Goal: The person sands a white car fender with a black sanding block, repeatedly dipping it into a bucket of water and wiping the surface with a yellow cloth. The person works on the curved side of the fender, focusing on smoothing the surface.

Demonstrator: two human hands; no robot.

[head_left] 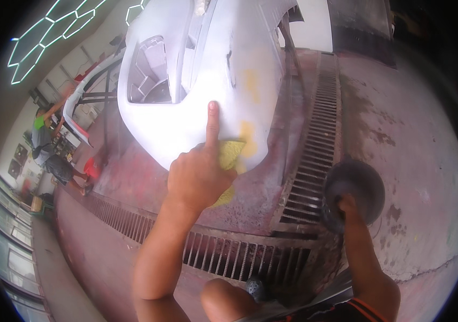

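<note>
A white car bumper (156,126) stands in front of me, with yellowish patches and a dark mark on its right side. My left hand (199,174) is at its near lower end, index finger stretched out and its tip against the white surface. Between the thumb and the curled fingers, this hand grips a yellow textured sheet (230,154) that looks like sandpaper. My right hand (348,203) reaches down into a dark round bucket (366,185) on the floor at right. Its fingers are mostly hidden in the dark interior, so what they hold cannot be made out.
Metal floor grates (315,145) run along the right of the bumper and across in front of my feet. At far left another person (49,142) works at a second bumper (76,102) on a stand. A red bucket (91,168) sits close by. Wet spots mark the floor at right.
</note>
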